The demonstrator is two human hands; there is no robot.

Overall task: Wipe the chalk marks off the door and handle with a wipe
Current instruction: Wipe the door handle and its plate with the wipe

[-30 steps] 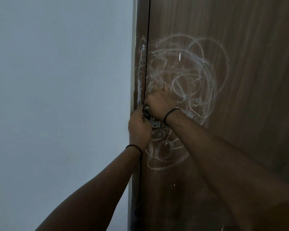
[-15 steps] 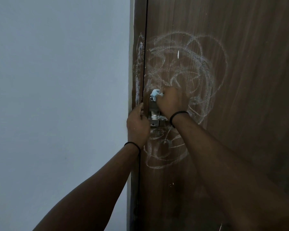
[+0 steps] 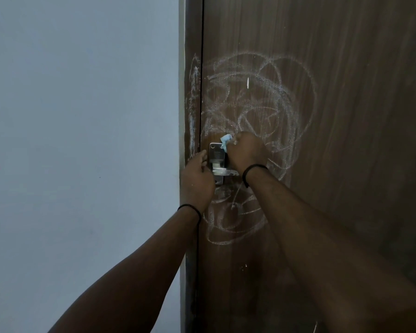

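Note:
A dark brown wooden door carries white chalk scribbles above and below its metal handle. My right hand is closed on a crumpled light blue wipe, pressed to the door at the top right of the handle plate. My left hand rests at the door edge beside the handle, fingers curled against it; whether it grips the handle is hidden. Chalk also streaks the door frame.
A plain pale wall fills the left half of the view. The brown frame strip runs vertically between wall and door. A patch of door above the handle plate shows no chalk.
My right hand moved right and slightly up off the handle, uncovering the handle plate and lever. The blue wipe now shows at my fingertips. My left hand stayed at the door edge.

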